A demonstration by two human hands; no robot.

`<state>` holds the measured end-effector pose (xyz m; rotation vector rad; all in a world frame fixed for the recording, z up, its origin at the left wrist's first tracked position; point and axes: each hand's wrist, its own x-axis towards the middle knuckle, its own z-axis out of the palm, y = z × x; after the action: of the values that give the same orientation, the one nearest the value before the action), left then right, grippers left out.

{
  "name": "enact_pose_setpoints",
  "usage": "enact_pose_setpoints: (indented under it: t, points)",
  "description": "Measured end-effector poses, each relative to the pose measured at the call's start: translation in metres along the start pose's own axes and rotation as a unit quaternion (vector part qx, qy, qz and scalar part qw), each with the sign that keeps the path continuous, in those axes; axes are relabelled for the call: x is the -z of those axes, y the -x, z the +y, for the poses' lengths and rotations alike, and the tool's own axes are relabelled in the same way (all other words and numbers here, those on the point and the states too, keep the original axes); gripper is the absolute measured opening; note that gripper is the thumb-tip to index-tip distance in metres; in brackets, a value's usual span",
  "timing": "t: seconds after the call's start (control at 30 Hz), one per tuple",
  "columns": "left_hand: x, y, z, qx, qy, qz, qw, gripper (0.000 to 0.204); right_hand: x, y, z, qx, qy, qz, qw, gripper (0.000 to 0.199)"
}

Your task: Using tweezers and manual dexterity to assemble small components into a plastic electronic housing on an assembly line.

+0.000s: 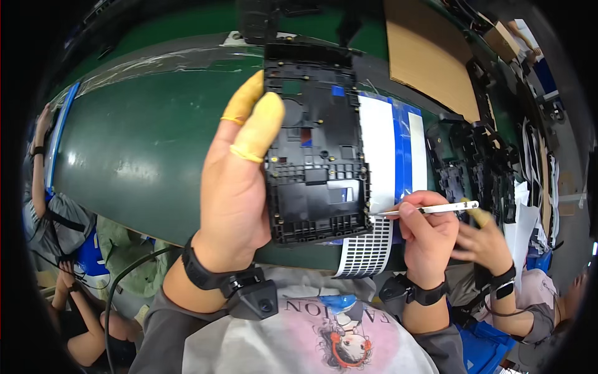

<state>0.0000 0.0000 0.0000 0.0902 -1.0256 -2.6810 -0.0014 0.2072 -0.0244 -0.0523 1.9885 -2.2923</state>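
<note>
Gripping black plastic housing (pixel 330 134), lengthwise near-to-far, in left hand (pixel 232 181); pinching white pointed tool (pixel 450 207) in right hand (pixel 431 240), beside near-right edge.

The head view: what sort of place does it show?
Probably an assembly workshop: the left hand wears yellow finger covers and holds a black plastic frame, with more black parts nearby.

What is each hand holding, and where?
Left hand: black rectangular plastic frame, by its left edge. Right hand: slim white pointed tool, near its tip.
</note>
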Motion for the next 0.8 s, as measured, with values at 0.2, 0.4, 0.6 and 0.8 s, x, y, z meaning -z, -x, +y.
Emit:
enact_pose_setpoints:
  t: [0.2,0.4,0.6,0.8]
  points:
    - [-0.006,0.002,-0.001,0.006,-0.009,0.004,1.000,0.038,-0.001,-0.001,-0.002,-0.014,0.030,0.028,0.999,0.013]
    - [-0.005,0.005,-0.008,0.044,0.014,-0.039,0.998,0.043,-0.001,0.002,0.000,-0.016,0.055,0.028,0.998,0.013]
    - [-0.008,0.006,-0.011,0.044,-0.020,-0.019,0.999,0.045,0.001,0.004,-0.003,-0.008,0.056,0.033,0.998,0.012]
    - [-0.007,0.007,-0.014,0.100,-0.003,-0.062,0.993,0.047,-0.004,0.007,-0.025,0.036,-0.094,0.003,0.995,0.018]
